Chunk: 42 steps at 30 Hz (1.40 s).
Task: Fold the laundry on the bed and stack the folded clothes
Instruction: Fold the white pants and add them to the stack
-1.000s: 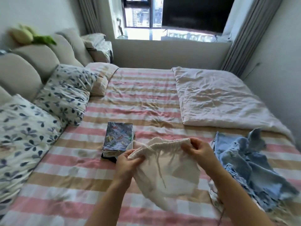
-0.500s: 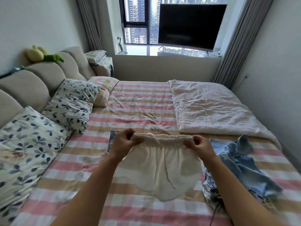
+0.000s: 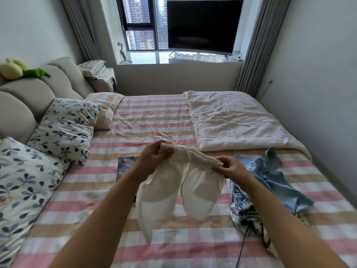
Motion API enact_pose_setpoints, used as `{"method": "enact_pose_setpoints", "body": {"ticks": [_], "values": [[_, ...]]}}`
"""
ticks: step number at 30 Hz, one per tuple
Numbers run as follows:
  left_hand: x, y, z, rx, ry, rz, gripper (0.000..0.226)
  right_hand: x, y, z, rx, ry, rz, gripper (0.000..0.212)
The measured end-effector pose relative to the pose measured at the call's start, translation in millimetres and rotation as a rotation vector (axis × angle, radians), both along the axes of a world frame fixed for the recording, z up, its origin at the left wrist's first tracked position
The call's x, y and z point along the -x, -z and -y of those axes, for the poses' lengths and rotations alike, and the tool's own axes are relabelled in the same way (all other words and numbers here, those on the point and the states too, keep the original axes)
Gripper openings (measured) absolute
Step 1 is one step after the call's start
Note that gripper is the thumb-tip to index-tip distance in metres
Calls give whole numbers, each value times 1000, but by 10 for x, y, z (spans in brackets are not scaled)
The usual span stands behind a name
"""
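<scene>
Over the last second the white shorts (image 3: 181, 192) have come up off the sheet. They were bunched low between the hands and now hang open from a stretched waistband (image 3: 193, 156), and the view has tipped up with them.

The left hand (image 3: 152, 157) has its fingers curled round the left end of the waistband. The right hand (image 3: 232, 168) pinches the right end between thumb and fingertips, so both are clamped on the elastic. The shorts hang in the air over the middle of the bed (image 3: 154, 117), toward its near edge, with both legs dangling free of the striped sheet.

The folded stack (image 3: 125, 167) lies just behind the left forearm. A rumpled blue heap (image 3: 274, 176) waits by the bed's right edge, and a folded quilt (image 3: 231, 120) fills the far right corner.

The risks, as I judge them:
- The cloth is thin and limp, and the left leg hangs longer and twisted, so laying it down as it is would fold creases in.
- The left forearm passes close to the stack and could nudge it askew.

Arm and shorts hide most of the stack, so its height cannot be read. How many garments make up the blue heap is unclear, and a dark cord (image 3: 243, 246) near it runs out of frame.
</scene>
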<state>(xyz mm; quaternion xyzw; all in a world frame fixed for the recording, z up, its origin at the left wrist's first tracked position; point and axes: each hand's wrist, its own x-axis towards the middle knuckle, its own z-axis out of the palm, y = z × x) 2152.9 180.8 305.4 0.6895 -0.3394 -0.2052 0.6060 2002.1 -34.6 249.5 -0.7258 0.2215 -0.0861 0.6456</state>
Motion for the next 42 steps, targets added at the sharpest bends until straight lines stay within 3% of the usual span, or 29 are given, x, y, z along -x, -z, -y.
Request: {"method": "enact_pose_setpoints", "body": {"ticks": [3,7,12,15,23,28,31,37,40,42], "values": [[40,30,81,-33,66,-16,19,16,-115,40,98,-103,-114,22],[66,81,119,-19,139,-85,14,-154,-432,18,154,-194,-48,16],[79,131,50,42,103,-178,14,-468,-518,-168,118,-480,-9,38],[67,148,-39,41,103,-198,10,-585,-447,-222,96,-571,-71,38],[35,235,-195,47,68,-263,4,-602,-407,-268,192,-451,24,21],[14,273,-252,52,-3,-265,8,-398,-665,-203,390,-436,36,7],[9,276,-269,79,-68,-271,10,-110,-630,-279,357,-509,-8,8],[47,218,-249,138,-93,-282,8,253,232,-899,218,-480,-177,11],[67,183,-250,136,-99,-262,11,228,395,-928,314,-354,-97,19],[69,163,-266,135,-91,-255,8,204,372,-819,162,-157,26,18]]}}
